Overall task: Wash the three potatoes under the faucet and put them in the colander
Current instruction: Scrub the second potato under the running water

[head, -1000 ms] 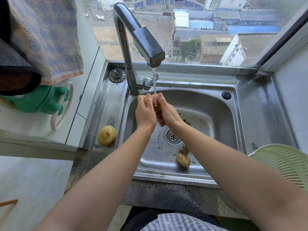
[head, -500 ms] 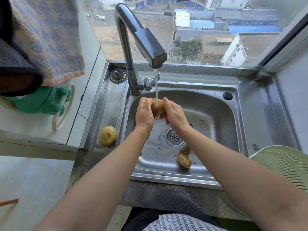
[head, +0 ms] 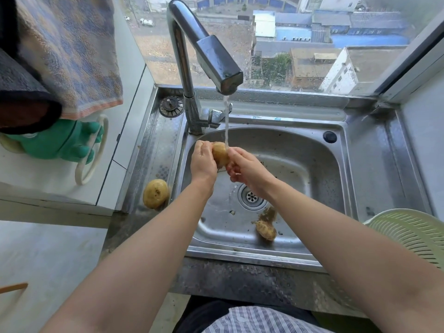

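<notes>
Water runs from the steel faucet onto a yellow potato over the steel sink. My left hand grips the potato from the left and my right hand holds it from the right. A second, dirtier potato lies on the sink floor near the front, with mud around it. A third potato rests on the sink's left ledge. The pale green colander stands at the right edge, partly cut off by the frame and my right arm.
The drain lies below my right wrist. A sink strainer plug sits on the back left ledge. Green rubber gloves and towels hang at the left. The window is right behind the sink.
The potato has turned between my hands and shows more; a second ago my fingers covered most of it. My right hand slid lower on it. The other two potatoes have not moved.
</notes>
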Action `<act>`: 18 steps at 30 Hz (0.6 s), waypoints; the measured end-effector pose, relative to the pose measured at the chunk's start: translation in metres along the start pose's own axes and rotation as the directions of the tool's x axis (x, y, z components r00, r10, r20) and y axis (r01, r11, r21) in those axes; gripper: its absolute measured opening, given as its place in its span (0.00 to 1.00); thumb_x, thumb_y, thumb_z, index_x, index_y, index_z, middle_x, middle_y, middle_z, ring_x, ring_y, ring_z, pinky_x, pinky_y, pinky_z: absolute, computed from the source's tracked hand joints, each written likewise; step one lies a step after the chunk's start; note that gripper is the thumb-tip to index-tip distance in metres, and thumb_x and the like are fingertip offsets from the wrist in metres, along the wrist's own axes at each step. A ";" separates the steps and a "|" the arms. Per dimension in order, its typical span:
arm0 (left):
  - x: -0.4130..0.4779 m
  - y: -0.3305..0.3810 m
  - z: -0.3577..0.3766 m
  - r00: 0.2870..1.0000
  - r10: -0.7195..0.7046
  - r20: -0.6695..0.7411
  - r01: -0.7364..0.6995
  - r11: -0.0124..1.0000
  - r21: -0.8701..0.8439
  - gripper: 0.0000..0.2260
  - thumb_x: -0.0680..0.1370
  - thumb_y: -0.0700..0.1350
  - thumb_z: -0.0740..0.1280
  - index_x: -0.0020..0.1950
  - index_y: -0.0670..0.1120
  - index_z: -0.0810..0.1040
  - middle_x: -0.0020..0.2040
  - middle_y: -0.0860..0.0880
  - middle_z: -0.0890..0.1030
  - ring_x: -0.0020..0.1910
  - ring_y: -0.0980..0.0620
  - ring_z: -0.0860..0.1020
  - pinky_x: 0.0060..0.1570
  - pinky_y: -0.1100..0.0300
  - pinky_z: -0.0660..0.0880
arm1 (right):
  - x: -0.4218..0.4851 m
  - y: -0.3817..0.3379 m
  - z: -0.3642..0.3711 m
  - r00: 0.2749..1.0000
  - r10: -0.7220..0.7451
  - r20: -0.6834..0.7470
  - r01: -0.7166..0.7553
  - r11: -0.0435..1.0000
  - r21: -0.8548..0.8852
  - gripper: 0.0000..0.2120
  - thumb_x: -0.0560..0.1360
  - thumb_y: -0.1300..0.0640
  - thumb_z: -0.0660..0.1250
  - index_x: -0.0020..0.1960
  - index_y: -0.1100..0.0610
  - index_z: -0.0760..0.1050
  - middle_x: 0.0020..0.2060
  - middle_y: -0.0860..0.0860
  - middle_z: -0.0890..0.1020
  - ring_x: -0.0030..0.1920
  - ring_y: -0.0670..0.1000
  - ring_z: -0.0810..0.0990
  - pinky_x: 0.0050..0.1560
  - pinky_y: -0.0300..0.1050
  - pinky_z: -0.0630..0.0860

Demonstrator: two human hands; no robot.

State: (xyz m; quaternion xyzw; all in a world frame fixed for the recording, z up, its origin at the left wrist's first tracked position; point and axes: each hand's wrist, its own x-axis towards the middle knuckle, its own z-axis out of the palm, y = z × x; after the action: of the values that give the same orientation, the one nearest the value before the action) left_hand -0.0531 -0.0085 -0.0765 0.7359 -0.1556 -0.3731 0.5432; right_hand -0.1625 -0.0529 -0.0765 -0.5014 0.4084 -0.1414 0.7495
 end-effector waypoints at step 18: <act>-0.010 0.001 0.015 0.971 -0.077 0.228 0.046 0.989 0.138 0.19 0.81 0.55 0.57 0.60 0.39 0.69 0.50 0.39 0.77 0.39 0.48 0.76 0.33 0.58 0.75 | 0.006 -0.018 -0.001 0.984 -0.071 -0.161 0.035 0.976 -0.217 0.18 0.84 0.47 0.52 0.57 0.60 0.72 0.39 0.52 0.75 0.32 0.47 0.71 0.28 0.39 0.67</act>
State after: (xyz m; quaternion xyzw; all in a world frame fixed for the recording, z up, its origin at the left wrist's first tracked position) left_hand -0.0704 -0.0134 -0.0736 0.7258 -0.2196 -0.4624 0.4595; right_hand -0.1556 -0.0653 -0.0635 -0.5761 0.4694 -0.1585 0.6501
